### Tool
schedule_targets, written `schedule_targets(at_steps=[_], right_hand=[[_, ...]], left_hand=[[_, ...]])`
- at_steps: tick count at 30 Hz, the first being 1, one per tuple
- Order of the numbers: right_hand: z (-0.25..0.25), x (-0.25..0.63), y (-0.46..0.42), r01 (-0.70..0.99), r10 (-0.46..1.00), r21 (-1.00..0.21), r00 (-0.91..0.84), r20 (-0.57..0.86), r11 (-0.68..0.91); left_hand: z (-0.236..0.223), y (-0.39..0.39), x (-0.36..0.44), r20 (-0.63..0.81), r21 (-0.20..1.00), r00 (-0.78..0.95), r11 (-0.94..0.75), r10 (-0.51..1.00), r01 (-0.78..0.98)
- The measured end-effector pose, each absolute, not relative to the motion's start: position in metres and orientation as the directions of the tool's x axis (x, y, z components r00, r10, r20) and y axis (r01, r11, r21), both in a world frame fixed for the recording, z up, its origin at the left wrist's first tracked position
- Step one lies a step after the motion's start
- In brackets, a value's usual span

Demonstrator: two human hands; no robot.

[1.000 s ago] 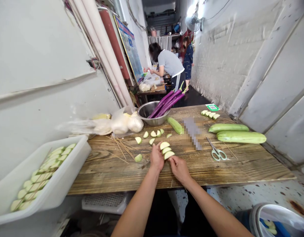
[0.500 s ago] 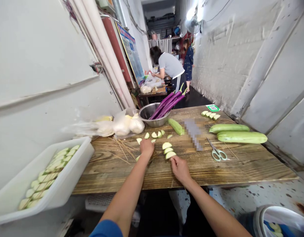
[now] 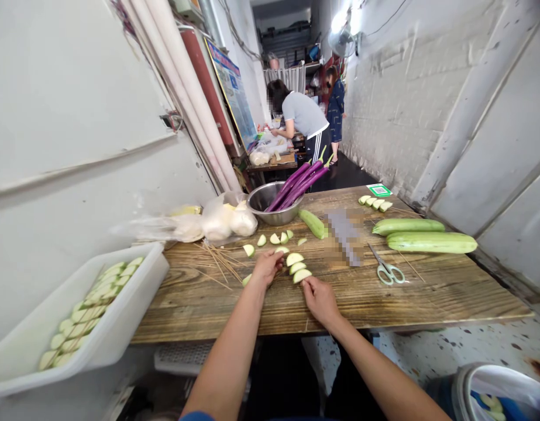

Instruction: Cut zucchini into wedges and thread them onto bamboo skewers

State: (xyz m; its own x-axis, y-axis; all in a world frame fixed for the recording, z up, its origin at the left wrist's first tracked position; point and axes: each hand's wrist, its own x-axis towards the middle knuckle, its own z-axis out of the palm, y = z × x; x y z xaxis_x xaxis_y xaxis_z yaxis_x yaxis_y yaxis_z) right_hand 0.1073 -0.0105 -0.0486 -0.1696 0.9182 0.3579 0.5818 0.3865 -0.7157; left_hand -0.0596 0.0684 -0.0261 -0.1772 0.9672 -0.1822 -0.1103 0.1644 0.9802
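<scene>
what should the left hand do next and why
I'd probably have the left hand bring its pale slice to the far end of the three-slice row: it holds that slice close by, and the right hand grips the row's near end.

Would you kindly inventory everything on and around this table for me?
table: one, brown, centre
slice row: three, pale, middle
loose slices: several, pale, middle
skewers: many, tan, left
tub: one, white, left
bags: unclear, whitish, back left
bowl: one, silver, back
eggplants: three, purple, in bowl
short squash: one, green, beside bowl
blurred item: one, grey, right
scissors: one, green, right
long squashes: two, green, right
far slices: four, pale, back right
card: one, green, back right
bucket: one, greyish, floor right
people: two, grey and navy, background
left grip: one, bare, holding slice
right grip: one, bare, holding slice row
</scene>
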Motion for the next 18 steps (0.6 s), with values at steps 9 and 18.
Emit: schedule_targets(at_steps=[9, 18], right_hand=[[-0.047, 0.108, -0.011, 0.569, 0.912, -0.718, -0.184, 0.365, 0.402], [-0.049, 0.108, -0.01, 0.557, 0.913, -0.726, -0.187, 0.363, 0.403]], left_hand=[[-0.014, 0.063, -0.057, -0.301, 0.802, -0.089, 0.201, 0.95, -0.563], [-0.019, 0.075, -0.061, -0.235, 0.919, -0.251, 0.131, 0.939, -0.372]])
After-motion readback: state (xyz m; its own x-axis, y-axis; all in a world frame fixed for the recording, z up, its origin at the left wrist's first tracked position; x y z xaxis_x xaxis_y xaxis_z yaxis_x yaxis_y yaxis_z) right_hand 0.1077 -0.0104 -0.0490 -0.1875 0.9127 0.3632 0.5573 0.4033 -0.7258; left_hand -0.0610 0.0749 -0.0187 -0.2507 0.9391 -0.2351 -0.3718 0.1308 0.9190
